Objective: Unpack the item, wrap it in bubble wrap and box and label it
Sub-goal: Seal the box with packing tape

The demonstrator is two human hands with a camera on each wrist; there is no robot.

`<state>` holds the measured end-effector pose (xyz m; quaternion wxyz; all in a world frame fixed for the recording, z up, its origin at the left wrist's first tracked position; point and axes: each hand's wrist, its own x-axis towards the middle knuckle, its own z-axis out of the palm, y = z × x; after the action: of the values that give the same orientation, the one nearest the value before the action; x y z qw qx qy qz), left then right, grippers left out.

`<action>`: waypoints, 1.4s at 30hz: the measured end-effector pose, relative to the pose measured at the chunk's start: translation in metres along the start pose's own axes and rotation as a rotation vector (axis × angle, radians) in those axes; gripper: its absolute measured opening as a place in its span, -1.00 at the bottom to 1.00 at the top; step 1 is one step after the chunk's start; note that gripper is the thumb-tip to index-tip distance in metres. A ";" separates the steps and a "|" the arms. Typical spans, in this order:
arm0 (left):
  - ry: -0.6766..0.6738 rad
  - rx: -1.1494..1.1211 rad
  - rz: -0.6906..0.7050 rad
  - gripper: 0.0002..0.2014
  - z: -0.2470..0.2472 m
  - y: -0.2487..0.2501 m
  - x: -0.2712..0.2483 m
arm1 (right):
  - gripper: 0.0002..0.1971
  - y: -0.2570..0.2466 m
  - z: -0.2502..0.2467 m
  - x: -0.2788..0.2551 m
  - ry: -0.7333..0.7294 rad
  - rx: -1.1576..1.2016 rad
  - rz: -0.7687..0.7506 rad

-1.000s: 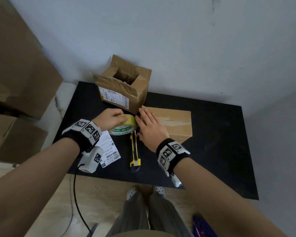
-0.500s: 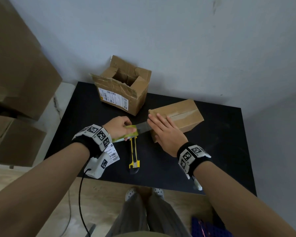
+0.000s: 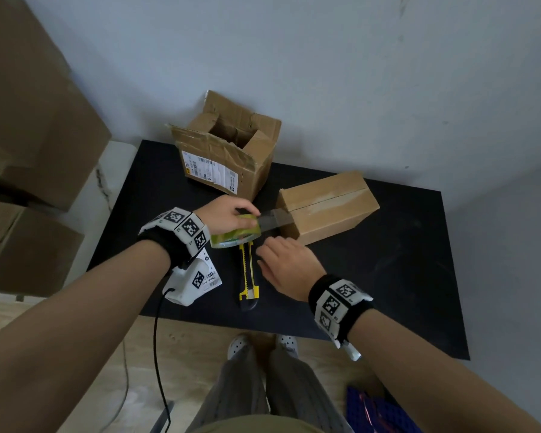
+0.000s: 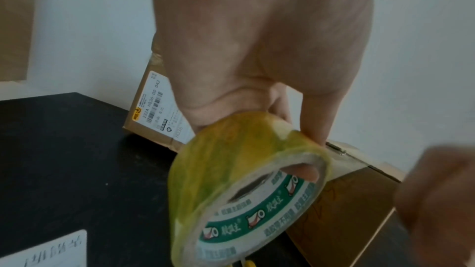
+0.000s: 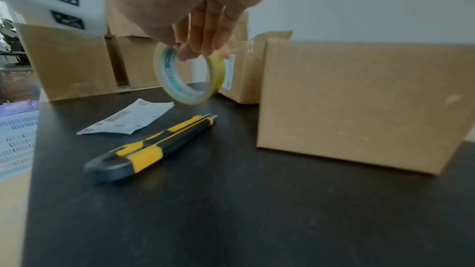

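While left hand [image 3: 222, 214] grips tape [image 3: 236, 235], right hand [image 3: 286, 264], empty and relaxed, should grab knife [image 3: 248, 276] below, cut near box [image 3: 328, 207].

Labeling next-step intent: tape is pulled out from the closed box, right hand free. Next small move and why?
Probably the right hand picks up the utility knife to cut the strip. The left hand holds the tape roll, its strip stretched to the closed box; the knife lies beside the free hand.
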<state>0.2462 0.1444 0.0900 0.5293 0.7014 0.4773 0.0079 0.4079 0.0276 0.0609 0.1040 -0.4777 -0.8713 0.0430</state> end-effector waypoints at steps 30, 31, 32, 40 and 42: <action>0.039 0.039 -0.037 -0.77 0.012 0.000 -0.003 | -0.55 -0.012 0.025 -0.009 -0.699 0.470 0.863; 0.038 0.037 -0.046 -0.78 0.012 0.002 -0.004 | -0.56 -0.010 0.018 -0.017 -0.706 0.507 0.859; 0.039 0.032 -0.053 -0.78 0.012 0.004 -0.004 | -0.54 -0.008 0.010 -0.024 -0.707 0.549 0.860; 0.155 0.061 -0.055 -0.88 0.026 0.007 -0.004 | -0.63 0.001 -0.042 -0.054 -0.520 0.650 0.898; 0.185 0.068 -0.057 -0.88 0.030 0.007 -0.003 | -0.78 0.004 -0.046 -0.052 -0.465 0.680 0.909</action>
<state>0.2642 0.1204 0.0836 0.4589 0.7014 0.5437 0.0415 0.4481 -0.0151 0.0981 0.0290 -0.7197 -0.5174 0.4620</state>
